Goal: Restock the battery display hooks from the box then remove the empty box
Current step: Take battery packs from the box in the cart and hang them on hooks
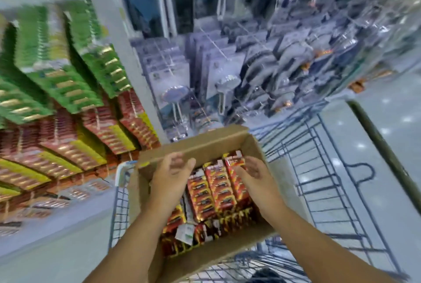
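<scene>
Nearest the camera, 2 bare forearms reach forward into the cardboard box (200, 146), which sits in a wire cart (330, 180). The box is the landmark here. The left hand (170, 175) hovers over the box's left half, its fingers loosely spread and relaxed, holding nothing that shows. The right hand (252, 175) hangs over the box's right half, palm turned inward, fingers also apart, its fingertips just touching or nearly touching the topmost red battery packs (218, 189); motion blur leaves actual contact unclear.

The packs fill the box in about 3 rows standing on edge, their long axis running from the box's near wall toward its far wall. They lie directly below and between the 2 hands, so either hand could close on a bundle; the right looks nearer the tall far-right stack. A small white-and-green slip (185, 233) lies among the packs near the box's front.

Beyond the box's far left corner hang the battery display hooks (102, 141), crowded with red-and-yellow cards, with green cards (57, 77) higher up. Straight past the far wall hang grey blister-packed goods (227, 73). Lifting packs to the hooks means swinging up and left from the box; its far-left flap and the cart's pale handle end (123, 168) stand along that path. The task looks early, the box being nearly full.
</scene>
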Action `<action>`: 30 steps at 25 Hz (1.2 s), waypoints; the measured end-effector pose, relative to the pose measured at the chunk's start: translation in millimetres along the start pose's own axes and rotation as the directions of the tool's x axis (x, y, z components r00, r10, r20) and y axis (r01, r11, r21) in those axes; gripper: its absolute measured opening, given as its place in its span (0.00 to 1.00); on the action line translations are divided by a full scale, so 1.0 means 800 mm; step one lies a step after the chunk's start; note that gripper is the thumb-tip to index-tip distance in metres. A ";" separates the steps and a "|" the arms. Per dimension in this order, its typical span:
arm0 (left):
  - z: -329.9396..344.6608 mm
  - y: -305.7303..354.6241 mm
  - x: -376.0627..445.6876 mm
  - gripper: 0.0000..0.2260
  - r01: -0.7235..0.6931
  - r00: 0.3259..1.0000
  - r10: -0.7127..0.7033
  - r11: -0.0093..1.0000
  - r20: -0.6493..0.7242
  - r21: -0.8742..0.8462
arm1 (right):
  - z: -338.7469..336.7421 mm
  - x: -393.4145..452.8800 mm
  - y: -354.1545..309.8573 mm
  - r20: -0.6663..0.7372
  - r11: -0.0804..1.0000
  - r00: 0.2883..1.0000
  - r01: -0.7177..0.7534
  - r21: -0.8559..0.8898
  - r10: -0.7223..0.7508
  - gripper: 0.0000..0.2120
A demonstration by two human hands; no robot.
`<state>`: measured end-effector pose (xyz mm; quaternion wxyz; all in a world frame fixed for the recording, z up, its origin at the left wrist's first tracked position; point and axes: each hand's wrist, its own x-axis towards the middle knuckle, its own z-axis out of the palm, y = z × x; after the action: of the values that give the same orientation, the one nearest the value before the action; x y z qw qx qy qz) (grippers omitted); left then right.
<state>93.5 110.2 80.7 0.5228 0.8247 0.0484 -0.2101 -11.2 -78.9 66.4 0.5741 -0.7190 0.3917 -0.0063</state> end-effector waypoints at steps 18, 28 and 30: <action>0.225 -0.195 0.116 0.31 0.313 0.943 -0.332 0.899 0.008 0.306 | 0.095 0.142 0.171 -0.283 0.719 0.959 -0.183 -0.671 -0.020 0.29; 0.216 -0.207 0.122 0.16 0.325 0.939 -0.342 0.915 0.030 0.240 | 0.108 0.152 0.177 -0.304 0.535 0.953 -0.252 -0.807 -0.010 0.36; 0.209 -0.210 0.121 0.16 0.309 0.943 -0.327 0.926 0.053 0.218 | 0.112 0.151 0.179 -0.304 0.573 0.953 -0.241 -0.783 -0.014 0.34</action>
<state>81.1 24.4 -160.2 0.3949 0.8456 0.1362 -0.3324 33.9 -79.3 -136.0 0.1196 -0.8661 0.4727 0.1104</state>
